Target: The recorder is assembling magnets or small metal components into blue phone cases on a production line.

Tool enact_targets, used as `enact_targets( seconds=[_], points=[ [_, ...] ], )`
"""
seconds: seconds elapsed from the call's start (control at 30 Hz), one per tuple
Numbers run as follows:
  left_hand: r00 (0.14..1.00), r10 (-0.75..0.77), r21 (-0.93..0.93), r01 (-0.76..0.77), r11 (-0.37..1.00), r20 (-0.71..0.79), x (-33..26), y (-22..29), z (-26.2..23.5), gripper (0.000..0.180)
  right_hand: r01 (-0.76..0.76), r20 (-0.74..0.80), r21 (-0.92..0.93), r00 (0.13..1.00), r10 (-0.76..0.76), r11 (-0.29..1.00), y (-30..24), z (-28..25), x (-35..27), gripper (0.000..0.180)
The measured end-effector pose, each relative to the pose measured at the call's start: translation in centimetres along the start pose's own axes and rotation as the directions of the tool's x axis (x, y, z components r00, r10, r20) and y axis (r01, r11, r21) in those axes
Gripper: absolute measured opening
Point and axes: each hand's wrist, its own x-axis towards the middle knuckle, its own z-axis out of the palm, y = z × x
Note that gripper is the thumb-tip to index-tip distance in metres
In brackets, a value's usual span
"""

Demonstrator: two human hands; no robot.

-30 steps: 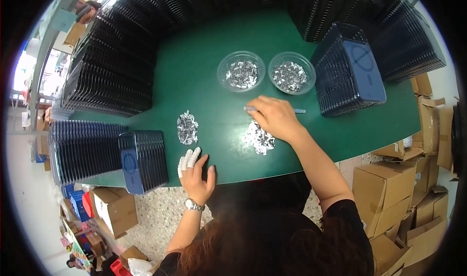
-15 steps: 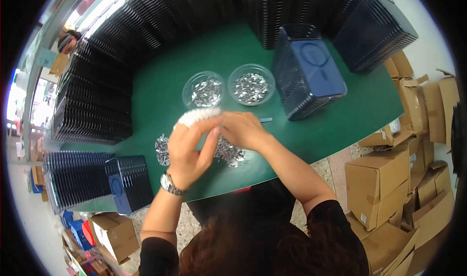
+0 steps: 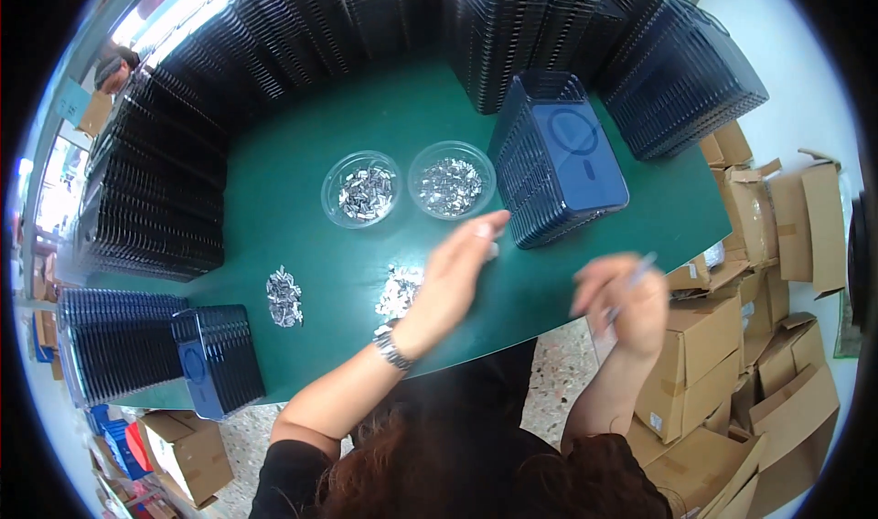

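Observation:
My left hand (image 3: 450, 277), a metal watch on its wrist, reaches over the table beside a stack of dark blue clear plastic trays (image 3: 574, 158). Its fingers point at the stack's lower front edge; a small white thing (image 3: 495, 250) shows at their underside, mostly hidden. Off the table's right front edge, my right hand (image 3: 626, 301) is blurred, its fingers curled round a slim, pale grey, pen-like tool (image 3: 646, 265). Under my left wrist lies a pile of small shiny silver pieces (image 3: 399, 290). Two round clear bowls (image 3: 329, 210) (image 3: 489, 199) of similar pieces stand beyond.
Another silver pile (image 3: 284, 298) lies to the left on the green table (image 3: 311, 263). Tall rows of dark trays (image 3: 165, 181) line the back and left edges. Tray stacks (image 3: 215, 359) stand at the front left. Cardboard boxes (image 3: 709, 345) crowd the floor at the right.
My hands have parted. The left has moved right toward the tray stack, and the right has drawn back past the table edge with the slim tool. The white bundle at my left fingers is now mostly hidden.

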Motion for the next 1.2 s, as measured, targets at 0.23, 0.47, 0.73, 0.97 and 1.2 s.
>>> enact_targets(
  seconds=[0.23,0.47,0.73,0.97,1.2],
  points=[
    [0.984,-0.164,0.032,0.166,0.986,-0.064,4.1,-4.0,4.6,0.083,-0.034,-0.511,0.257,0.843,0.166,0.966,8.5,-9.6,7.4,0.044],
    [0.966,-0.182,-0.149,0.156,0.976,-0.183,6.3,-4.2,6.2,0.098,-0.124,-0.515,0.341,0.805,0.295,0.932,11.3,-6.3,9.2,0.049],
    [0.978,-0.165,-0.067,0.157,0.985,-0.128,3.0,-5.9,7.8,0.098,-0.052,-0.603,0.131,0.788,0.122,0.99,10.5,-3.0,2.3,0.05],
    [0.997,-0.065,-0.162,0.069,0.984,0.028,-3.4,-2.8,5.9,0.095,-0.049,-0.695,0.055,0.715,0.073,0.997,6.1,3.1,-1.6,0.057],
    [0.993,-0.034,-0.083,0.025,0.996,-0.113,-11.6,0.3,0.0,0.092,-0.122,-0.48,-0.155,0.877,0.033,0.98,8.0,10.4,-3.3,0.055]
  ],
)
